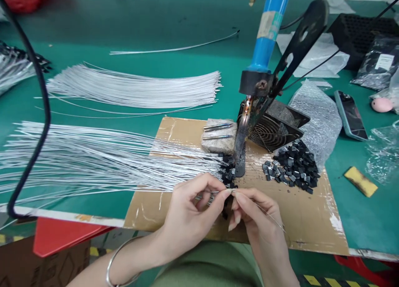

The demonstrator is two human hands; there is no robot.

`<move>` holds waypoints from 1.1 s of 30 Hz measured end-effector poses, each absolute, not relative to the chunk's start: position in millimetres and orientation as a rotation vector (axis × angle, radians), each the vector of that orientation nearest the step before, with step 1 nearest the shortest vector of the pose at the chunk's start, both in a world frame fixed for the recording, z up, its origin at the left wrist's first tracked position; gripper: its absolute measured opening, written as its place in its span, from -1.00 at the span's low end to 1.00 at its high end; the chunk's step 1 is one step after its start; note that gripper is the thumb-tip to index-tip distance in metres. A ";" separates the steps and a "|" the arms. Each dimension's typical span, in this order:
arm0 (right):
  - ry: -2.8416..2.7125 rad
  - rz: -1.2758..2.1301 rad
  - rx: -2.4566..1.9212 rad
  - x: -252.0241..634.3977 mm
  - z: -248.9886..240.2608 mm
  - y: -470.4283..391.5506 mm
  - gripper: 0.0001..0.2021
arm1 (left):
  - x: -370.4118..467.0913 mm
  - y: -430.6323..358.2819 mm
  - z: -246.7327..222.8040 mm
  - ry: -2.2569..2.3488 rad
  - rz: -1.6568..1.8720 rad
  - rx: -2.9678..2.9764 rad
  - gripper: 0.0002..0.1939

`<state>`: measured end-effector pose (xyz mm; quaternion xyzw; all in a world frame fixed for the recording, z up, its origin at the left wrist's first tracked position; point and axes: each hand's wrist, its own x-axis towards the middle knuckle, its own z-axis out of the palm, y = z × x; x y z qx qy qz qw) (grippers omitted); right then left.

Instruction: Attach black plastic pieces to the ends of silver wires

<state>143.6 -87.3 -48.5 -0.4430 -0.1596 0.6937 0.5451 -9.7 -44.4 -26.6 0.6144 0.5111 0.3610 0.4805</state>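
Observation:
My left hand (195, 210) is closed in a pinch just in front of the cable ends; what sits between its fingertips is too small to make out. Tip to tip with it, my right hand (260, 210) pinches a thin silvery wire (274, 221) that trails back across the palm. Beside and behind my left hand lie many white cables (124, 158) with black connectors (227, 168) on their right ends. Above these ends stands a soldering iron (246, 116) with a blue handle, clamped tip down in a black stand. A cardboard sheet (299, 220) lies underneath.
Right of the iron are a pile of small black connector pieces (294, 164), a fan (268, 131) and a bubble-wrap bag (316, 112). Farther right lie a phone (351, 114) and a yellow sponge (360, 181). A second white cable bundle (137, 85) and a black cord (43, 91) are left.

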 end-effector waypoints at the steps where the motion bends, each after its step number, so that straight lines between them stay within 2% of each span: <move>1: -0.368 1.638 -1.052 142.5 -49.3 -87.9 -0.87 | -9.2 -45.2 -27.2 1.253 0.898 1.512 -0.83; 13: -0.265 1.485 -1.049 123.2 -42.8 -84.9 -0.82 | -4.7 -52.1 -30.3 1.265 0.969 1.359 -0.79; 33: -0.403 1.640 -1.118 145.6 -44.3 -85.4 -0.85 | -9.0 -49.6 -26.9 1.263 0.855 1.466 -0.82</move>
